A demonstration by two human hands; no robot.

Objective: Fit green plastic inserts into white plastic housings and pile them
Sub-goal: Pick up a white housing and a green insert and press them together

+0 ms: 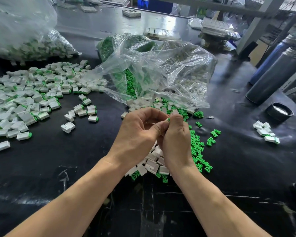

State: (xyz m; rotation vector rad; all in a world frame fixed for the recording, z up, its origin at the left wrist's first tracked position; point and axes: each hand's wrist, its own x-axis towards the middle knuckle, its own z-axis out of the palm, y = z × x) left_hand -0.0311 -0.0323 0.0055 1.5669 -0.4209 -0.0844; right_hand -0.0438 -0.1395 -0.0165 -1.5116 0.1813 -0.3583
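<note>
Left hand [135,134] and right hand [175,139]: together, pinching a small part with a green tip | worktop [58,159]: finished pile [24,96] left | loose green inserts [199,151] right

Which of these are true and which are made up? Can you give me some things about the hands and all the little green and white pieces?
1. Both hands meet above the table, the left hand and the right hand pinching a small piece together. True.
2. The big pile of finished pieces lies to the person's right. False: it lies to the left.
3. Loose green inserts lie scattered beside the right hand. True.
4. The clear bag in the middle is tied shut. False: it lies open, with parts spilling out.
5. The table is white. False: it is black.
</note>
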